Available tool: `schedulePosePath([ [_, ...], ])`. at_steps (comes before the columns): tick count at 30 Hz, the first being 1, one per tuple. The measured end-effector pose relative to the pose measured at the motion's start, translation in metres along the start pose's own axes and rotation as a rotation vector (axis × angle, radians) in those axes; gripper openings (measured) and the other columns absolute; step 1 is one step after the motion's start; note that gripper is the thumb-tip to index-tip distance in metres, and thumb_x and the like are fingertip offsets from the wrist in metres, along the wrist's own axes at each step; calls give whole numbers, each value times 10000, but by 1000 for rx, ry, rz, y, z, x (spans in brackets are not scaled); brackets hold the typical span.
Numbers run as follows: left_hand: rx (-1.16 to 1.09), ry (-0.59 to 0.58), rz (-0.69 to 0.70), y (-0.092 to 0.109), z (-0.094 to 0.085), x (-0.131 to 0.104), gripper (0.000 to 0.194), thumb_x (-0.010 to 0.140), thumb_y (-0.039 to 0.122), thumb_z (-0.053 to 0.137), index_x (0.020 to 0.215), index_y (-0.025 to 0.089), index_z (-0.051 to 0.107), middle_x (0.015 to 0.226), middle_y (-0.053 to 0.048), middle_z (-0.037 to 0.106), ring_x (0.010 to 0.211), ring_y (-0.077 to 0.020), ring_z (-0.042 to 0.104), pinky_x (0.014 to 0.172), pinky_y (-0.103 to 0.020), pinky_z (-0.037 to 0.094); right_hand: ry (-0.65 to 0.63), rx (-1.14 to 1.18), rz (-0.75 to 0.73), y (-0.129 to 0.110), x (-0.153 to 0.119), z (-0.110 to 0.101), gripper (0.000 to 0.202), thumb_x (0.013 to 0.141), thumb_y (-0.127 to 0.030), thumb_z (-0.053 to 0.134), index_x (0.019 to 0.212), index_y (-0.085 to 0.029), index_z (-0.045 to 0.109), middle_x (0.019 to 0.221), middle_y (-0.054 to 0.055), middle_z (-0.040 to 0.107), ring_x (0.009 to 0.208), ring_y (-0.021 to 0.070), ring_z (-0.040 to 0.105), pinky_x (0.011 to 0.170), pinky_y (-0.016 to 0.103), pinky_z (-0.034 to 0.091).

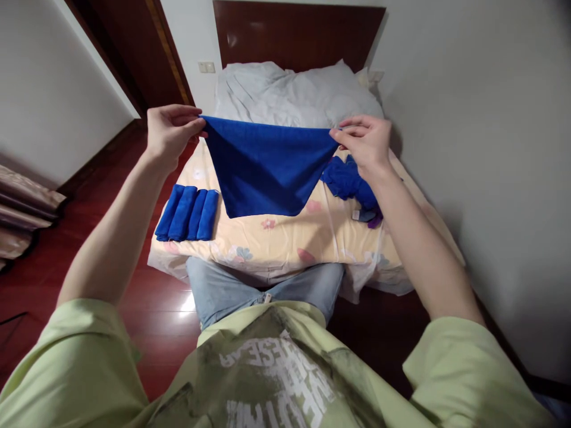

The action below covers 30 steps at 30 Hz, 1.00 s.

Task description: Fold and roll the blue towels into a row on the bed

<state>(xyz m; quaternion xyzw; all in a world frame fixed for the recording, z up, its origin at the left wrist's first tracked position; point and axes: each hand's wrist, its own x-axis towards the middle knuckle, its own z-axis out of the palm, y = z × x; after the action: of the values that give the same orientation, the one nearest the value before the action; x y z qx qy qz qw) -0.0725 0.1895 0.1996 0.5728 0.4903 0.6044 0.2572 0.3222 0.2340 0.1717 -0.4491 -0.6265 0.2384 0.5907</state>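
A blue towel (267, 166) hangs spread out above the bed, its top edge stretched between my hands. My left hand (172, 131) pinches the upper left corner, and my right hand (366, 139) pinches the upper right one. Below my left hand, several blue rolled or folded towels (187, 213) lie side by side in a row on the bed. A crumpled heap of blue cloths (348, 181) sits on the bed beneath my right hand, partly hidden by my right forearm. A bit of purple cloth (375, 220) and a small pale tag show at the heap's lower edge.
The bed (272, 244) has a pale yellow flowered sheet. White bedding (294, 95) is piled against a dark wooden headboard (298, 35). Walls stand to the right and behind. A dark door (138, 53) and a curtain (27, 208) are on the left, above a reddish floor (111, 190).
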Motion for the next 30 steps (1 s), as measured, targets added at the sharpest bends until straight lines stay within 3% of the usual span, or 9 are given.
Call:
schedulePosePath([
  [4, 21, -125, -29, 12, -6, -15, 325, 864, 95, 791, 1126, -52, 665, 831, -43, 718, 794, -139, 714, 1064, -690, 464, -9, 3, 40, -10, -21, -25, 195, 721, -258, 891, 816, -197, 732, 729, 28, 722, 644, 137, 651, 664, 310, 586],
  [10, 73, -338, -275, 26, -5, -32, 237, 888, -59, 650, 1123, -69, 670, 878, -35, 689, 1018, -240, 730, 1026, -648, 468, -95, 29, 212, -16, -44, -64, 231, 644, -257, 944, 772, -193, 763, 758, 61, 732, 560, 108, 594, 613, 330, 556],
  [13, -16, -255, -387, 12, 4, -28, 155, 825, 0, 771, 966, 15, 709, 851, -43, 688, 1069, -296, 714, 1014, -678, 506, -172, 37, 323, -11, -45, -70, 269, 614, -294, 970, 755, -201, 760, 670, 43, 694, 505, 112, 573, 508, 302, 539],
  [16, -119, -24, -423, -15, 17, -16, 274, 702, 95, 914, 825, 139, 673, 782, -44, 682, 1009, -309, 718, 997, -716, 544, -198, 16, 419, 2, -39, -65, 259, 636, -279, 963, 755, -188, 752, 620, 41, 670, 490, 123, 596, 443, 253, 523],
  [17, -122, -25, -424, -24, 22, -11, 318, 669, 105, 937, 815, 155, 659, 768, -47, 681, 971, -302, 721, 991, -719, 550, -192, 7, 449, 9, -35, -61, 256, 645, -260, 958, 762, -180, 746, 631, 48, 678, 498, 127, 612, 451, 246, 537],
  [21, -92, -296, -409, -59, 49, 19, 350, 649, 69, 938, 841, 80, 645, 769, -79, 689, 845, -258, 737, 987, -677, 561, -167, -12, 522, 46, -11, -37, 305, 653, -253, 955, 796, -190, 693, 668, 30, 697, 531, 146, 661, 530, 267, 618],
  [23, -118, -268, -367, -73, 63, 40, 310, 698, 85, 905, 841, 55, 631, 765, -69, 671, 857, -262, 747, 947, -635, 583, -150, 14, 468, 62, 6, -24, 345, 653, -306, 953, 806, -207, 661, 665, -9, 685, 528, 148, 665, 540, 296, 637],
  [27, -176, -90, -239, -91, 80, 82, 270, 761, 200, 861, 824, 98, 620, 776, -42, 648, 940, -288, 748, 881, -546, 614, -79, 54, 293, 76, 34, -5, 328, 704, -349, 911, 821, -214, 637, 681, -24, 676, 576, 152, 683, 588, 314, 642],
  [30, -147, -110, -166, -95, 80, 95, 348, 724, 320, 899, 858, 143, 631, 765, -20, 669, 957, -258, 729, 879, -498, 614, -12, 50, 195, 75, 39, 0, 260, 756, -336, 862, 846, -229, 643, 695, -19, 683, 629, 153, 693, 634, 301, 632],
])
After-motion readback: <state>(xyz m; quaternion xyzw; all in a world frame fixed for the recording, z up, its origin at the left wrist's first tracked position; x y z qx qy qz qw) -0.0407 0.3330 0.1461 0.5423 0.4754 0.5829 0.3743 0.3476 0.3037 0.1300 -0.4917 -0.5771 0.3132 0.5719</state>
